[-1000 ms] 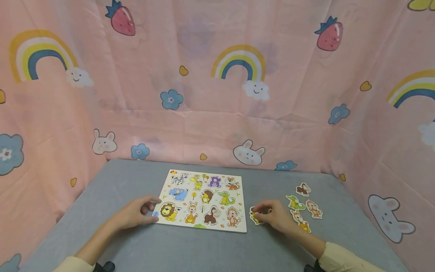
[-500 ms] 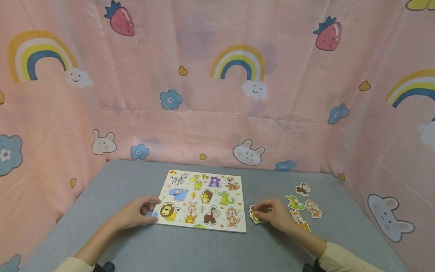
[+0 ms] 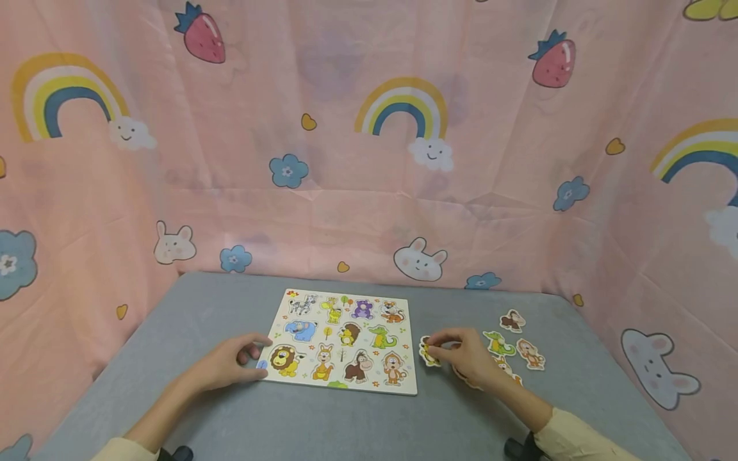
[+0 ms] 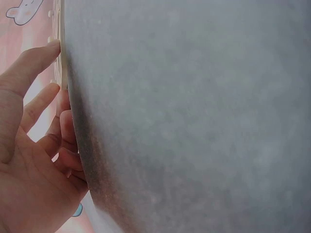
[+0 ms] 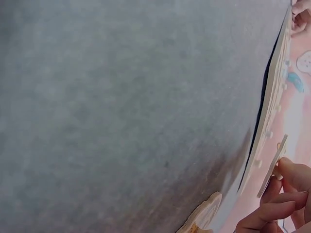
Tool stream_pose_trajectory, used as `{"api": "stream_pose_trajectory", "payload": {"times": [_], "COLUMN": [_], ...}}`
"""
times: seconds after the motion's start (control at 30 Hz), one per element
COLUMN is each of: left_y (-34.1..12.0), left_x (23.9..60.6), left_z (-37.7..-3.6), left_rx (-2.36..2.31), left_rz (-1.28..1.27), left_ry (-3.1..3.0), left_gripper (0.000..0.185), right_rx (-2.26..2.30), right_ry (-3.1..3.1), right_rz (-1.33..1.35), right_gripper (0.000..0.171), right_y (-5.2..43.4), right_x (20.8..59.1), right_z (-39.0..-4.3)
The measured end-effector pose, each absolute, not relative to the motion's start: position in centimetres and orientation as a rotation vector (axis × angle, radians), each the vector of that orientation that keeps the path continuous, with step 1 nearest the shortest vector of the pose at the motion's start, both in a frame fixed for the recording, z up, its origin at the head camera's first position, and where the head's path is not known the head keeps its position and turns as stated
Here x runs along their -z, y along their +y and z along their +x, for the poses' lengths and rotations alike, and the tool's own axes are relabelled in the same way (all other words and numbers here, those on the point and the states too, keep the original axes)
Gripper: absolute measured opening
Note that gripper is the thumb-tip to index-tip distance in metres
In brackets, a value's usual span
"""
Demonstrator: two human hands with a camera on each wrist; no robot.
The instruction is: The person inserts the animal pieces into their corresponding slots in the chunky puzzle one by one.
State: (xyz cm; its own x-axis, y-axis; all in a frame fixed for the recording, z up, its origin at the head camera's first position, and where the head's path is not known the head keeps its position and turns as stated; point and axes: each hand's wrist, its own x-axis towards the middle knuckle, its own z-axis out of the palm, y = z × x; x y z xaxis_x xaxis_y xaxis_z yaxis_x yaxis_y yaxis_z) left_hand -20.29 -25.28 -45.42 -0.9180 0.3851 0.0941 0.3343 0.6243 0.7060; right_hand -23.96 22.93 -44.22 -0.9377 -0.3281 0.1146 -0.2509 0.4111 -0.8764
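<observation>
A white wooden puzzle board (image 3: 342, 349) printed with several animals lies on the table. My left hand (image 3: 230, 362) holds its near left corner, with the thumb at the front edge and a finger at the left side. In the left wrist view the thumb (image 4: 31, 68) meets the board's edge (image 4: 62, 53) and other fingers curl in. Just right of the board, my right hand (image 3: 464, 355) pinches a yellow animal puzzle piece (image 3: 428, 352), partly covered by fingers. The right wrist view shows this piece (image 5: 273, 167) tilted and raised. Another puzzle piece (image 3: 464, 378) lies partly hidden under that hand.
To the right lie a brown animal piece (image 3: 512, 321), a crocodile piece (image 3: 500, 344), a monkey piece (image 3: 530, 354) and a partly covered kangaroo piece (image 3: 505, 368). A pink patterned curtain (image 3: 323, 218) surrounds the grey table (image 3: 323, 422).
My right hand has lifted the yellow piece and shifted it slightly left and away, uncovering part of another piece beneath the hand. My left hand has stayed at the board's corner.
</observation>
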Motion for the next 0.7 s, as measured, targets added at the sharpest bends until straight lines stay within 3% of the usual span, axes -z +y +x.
{"api": "stream_pose_trajectory", "payload": {"times": [0.7], "left_y": [-25.1], "left_x": [45.4], "left_z": [-20.3], "left_rx": [-1.183], "left_rz": [0.595], "left_ry": [2.772], "left_gripper": [0.051], "right_rx": [1.621], "right_ry": [2.589], "right_rz": [-0.461], "right_gripper": [0.010], "right_y": [20.3], "right_x": [43.5], "right_z": [-24.6]}}
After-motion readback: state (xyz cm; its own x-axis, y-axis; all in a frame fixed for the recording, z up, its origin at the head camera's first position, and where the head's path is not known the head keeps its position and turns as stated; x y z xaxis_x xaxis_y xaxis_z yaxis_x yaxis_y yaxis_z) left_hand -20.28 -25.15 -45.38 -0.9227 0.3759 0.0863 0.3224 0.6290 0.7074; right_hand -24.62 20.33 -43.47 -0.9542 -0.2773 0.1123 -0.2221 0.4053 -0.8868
